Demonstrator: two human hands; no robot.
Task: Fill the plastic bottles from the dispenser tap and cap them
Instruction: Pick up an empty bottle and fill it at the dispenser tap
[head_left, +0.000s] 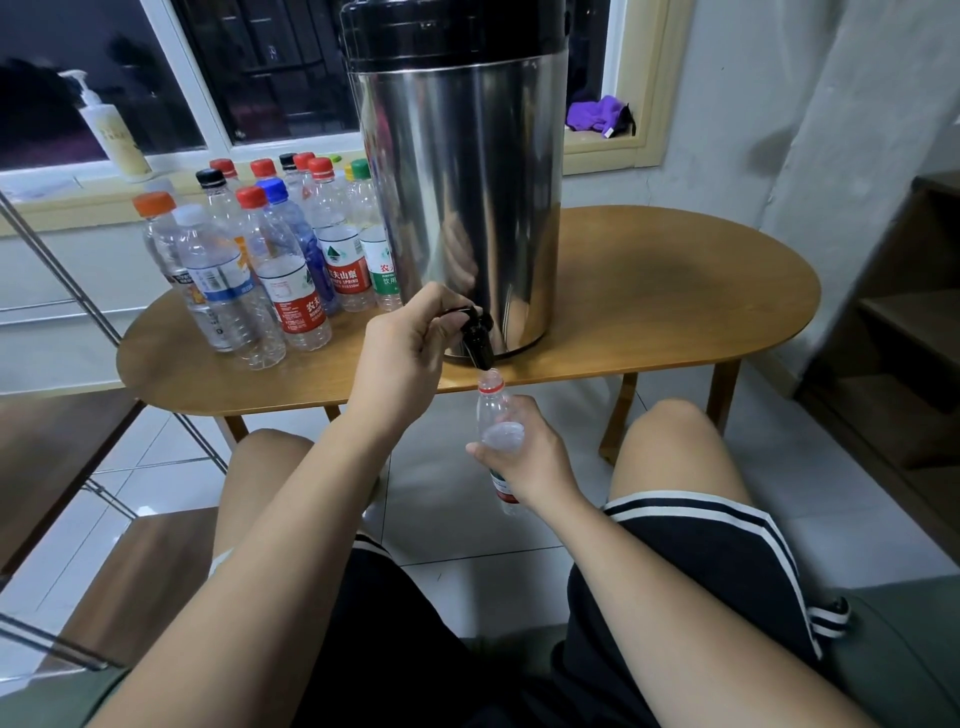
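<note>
Left hand (410, 343) pinches black plastic tap lever (467, 313), cylindrical polished-steel dispenser (462, 197). Right hand (524, 457) curled round one clear uncapped plastic bottle (496, 410). About twelve capped bottles (291, 280), oval wooden table (675, 291).

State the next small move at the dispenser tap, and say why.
Probably the left hand should open the tap: it grips the lever, the right hand holds the uncapped bottle, mouth just under the tap, and it looks nearly empty.

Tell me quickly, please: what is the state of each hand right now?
Left hand: closed, fingers pinching the tap lever.
Right hand: closed, gripping the bottle under the spout.
</note>
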